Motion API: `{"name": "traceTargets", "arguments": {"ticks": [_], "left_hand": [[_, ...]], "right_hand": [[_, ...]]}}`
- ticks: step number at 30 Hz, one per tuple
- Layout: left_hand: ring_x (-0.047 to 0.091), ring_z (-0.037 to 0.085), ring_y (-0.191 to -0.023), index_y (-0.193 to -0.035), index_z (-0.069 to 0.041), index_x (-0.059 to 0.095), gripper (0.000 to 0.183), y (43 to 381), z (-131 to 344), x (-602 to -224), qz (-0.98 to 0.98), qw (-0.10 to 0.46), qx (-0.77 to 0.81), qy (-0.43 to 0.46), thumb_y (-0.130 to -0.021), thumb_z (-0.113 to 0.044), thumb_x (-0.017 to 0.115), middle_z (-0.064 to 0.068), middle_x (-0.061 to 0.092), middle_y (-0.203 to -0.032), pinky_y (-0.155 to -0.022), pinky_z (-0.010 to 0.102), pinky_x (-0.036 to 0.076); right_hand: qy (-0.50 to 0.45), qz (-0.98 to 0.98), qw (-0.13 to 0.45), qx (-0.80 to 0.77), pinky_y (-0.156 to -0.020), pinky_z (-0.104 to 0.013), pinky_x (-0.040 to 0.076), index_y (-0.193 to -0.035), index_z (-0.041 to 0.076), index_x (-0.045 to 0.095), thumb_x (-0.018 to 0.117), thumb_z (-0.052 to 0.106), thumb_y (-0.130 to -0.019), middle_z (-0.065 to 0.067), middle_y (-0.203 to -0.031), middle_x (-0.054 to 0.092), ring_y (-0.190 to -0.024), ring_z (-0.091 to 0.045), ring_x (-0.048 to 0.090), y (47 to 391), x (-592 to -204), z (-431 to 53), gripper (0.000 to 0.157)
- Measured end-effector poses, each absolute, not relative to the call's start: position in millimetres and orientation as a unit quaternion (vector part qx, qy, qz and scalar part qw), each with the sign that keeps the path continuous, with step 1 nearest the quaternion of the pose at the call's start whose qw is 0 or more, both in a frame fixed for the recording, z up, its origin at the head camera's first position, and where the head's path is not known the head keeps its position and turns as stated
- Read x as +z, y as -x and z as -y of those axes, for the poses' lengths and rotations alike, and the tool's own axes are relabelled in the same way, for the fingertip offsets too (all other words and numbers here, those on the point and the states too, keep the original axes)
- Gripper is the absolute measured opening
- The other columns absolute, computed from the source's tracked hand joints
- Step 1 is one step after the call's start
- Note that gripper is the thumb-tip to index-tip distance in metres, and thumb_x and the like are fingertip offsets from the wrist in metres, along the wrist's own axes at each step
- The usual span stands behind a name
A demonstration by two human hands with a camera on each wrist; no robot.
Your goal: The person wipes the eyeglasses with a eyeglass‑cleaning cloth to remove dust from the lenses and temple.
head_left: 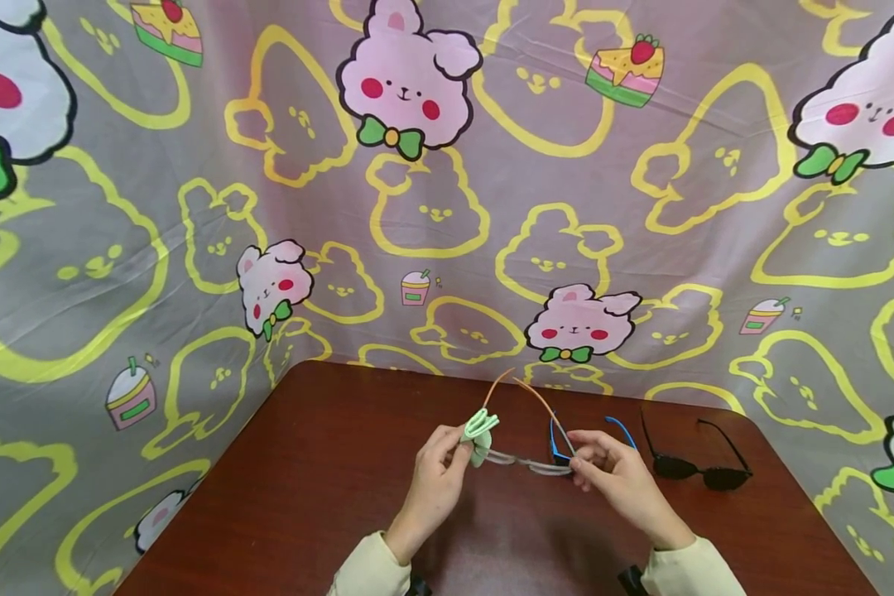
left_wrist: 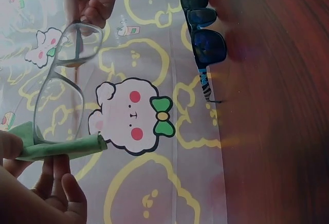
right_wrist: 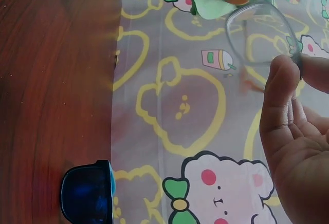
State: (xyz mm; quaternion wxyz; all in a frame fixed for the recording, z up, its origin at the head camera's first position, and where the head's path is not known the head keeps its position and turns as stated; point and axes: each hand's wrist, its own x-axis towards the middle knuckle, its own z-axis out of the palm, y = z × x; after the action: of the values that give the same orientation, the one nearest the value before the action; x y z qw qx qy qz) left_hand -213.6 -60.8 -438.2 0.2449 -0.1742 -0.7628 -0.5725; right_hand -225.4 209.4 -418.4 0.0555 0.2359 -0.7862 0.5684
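A pair of clear-framed eyeglasses with orange-brown temples is held up over the table between both hands. My left hand pinches a light green cleaning cloth folded around the lens end on the left. In the left wrist view, the cloth wraps the lower lens edge of the eyeglasses. My right hand pinches the opposite end near the hinge, thumb against fingertips. The right wrist view shows that thumb and finger at the corner of the near lens.
Blue-framed sunglasses rest on the brown table behind the right hand, partly hidden by it. Black sunglasses lie farther right with their temples unfolded. A patterned cloth curtain hangs along the back and sides of the table.
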Motion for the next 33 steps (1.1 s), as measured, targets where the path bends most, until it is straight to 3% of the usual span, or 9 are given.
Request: {"name": "traceTargets", "arguments": {"ticks": [4, 10, 16, 24, 29, 33], "left_hand": [[0.057, 0.009, -0.074, -0.115, -0.006, 0.068, 0.028, 213.3, 60.8, -436.9, 0.765, 0.259, -0.564, 0.172, -0.089, -0.004, 0.058, -0.001, 0.062, -0.091, -0.066, 0.025, 0.05], [0.059, 0.008, -0.079, -0.106, -0.011, 0.071, 0.02, 213.0, 62.5, -436.1, 0.778, 0.263, -0.545, 0.166, -0.09, -0.008, 0.06, -0.008, 0.062, -0.087, -0.071, 0.027, 0.049], [0.059, 0.007, -0.081, -0.1, -0.013, 0.073, 0.015, 214.8, 64.4, -436.4, 0.795, 0.256, -0.53, 0.144, -0.09, -0.012, 0.062, -0.01, 0.066, -0.086, -0.073, 0.026, 0.048], [0.056, 0.009, -0.066, -0.105, -0.017, 0.066, 0.018, 214.6, 65.4, -434.9, 0.798, 0.246, -0.534, 0.13, -0.089, -0.01, 0.061, -0.005, 0.066, -0.081, -0.06, 0.023, 0.046], [0.061, 0.009, -0.082, -0.113, -0.012, 0.064, 0.035, 212.8, 66.5, -432.8, 0.793, 0.234, -0.54, 0.155, -0.087, 0.005, 0.049, -0.002, 0.068, -0.095, -0.072, 0.027, 0.049], [0.062, 0.01, -0.096, -0.108, -0.009, 0.067, 0.027, 213.2, 67.5, -432.6, 0.787, 0.254, -0.537, 0.166, -0.091, 0.001, 0.048, -0.001, 0.069, -0.102, -0.08, 0.032, 0.05]], "right_hand": [[-0.243, 0.793, 0.04, 0.558, -0.056, -0.031, 0.052, -0.126, -0.011, 0.05, 0.06, 0.004, -0.091, -0.011, -0.081, 0.062, -0.064, -0.022, 0.06, 226.2, -418.9, -209.0, 0.04], [-0.23, 0.815, 0.016, 0.532, -0.058, -0.032, 0.051, -0.125, -0.009, 0.053, 0.058, 0.008, -0.093, -0.01, -0.084, 0.061, -0.065, -0.016, 0.058, 226.1, -416.9, -210.0, 0.036], [-0.242, 0.807, 0.018, 0.539, -0.055, -0.029, 0.051, -0.111, -0.009, 0.057, 0.058, 0.004, -0.092, -0.008, -0.08, 0.061, -0.063, -0.011, 0.057, 225.9, -417.2, -210.7, 0.023], [-0.23, 0.806, 0.035, 0.545, -0.054, -0.03, 0.051, -0.099, -0.002, 0.057, 0.061, 0.004, -0.09, -0.008, -0.074, 0.06, -0.06, -0.018, 0.058, 227.8, -420.8, -208.3, 0.011], [-0.222, 0.802, 0.059, 0.551, -0.053, -0.031, 0.051, -0.097, -0.002, 0.057, 0.063, 0.006, -0.089, -0.01, -0.075, 0.061, -0.061, -0.025, 0.059, 227.0, -420.7, -206.8, 0.013], [-0.222, 0.799, 0.078, 0.553, -0.053, -0.031, 0.051, -0.096, -0.002, 0.057, 0.064, 0.004, -0.088, -0.008, -0.074, 0.062, -0.062, -0.024, 0.06, 226.1, -420.2, -205.4, 0.012]]}}
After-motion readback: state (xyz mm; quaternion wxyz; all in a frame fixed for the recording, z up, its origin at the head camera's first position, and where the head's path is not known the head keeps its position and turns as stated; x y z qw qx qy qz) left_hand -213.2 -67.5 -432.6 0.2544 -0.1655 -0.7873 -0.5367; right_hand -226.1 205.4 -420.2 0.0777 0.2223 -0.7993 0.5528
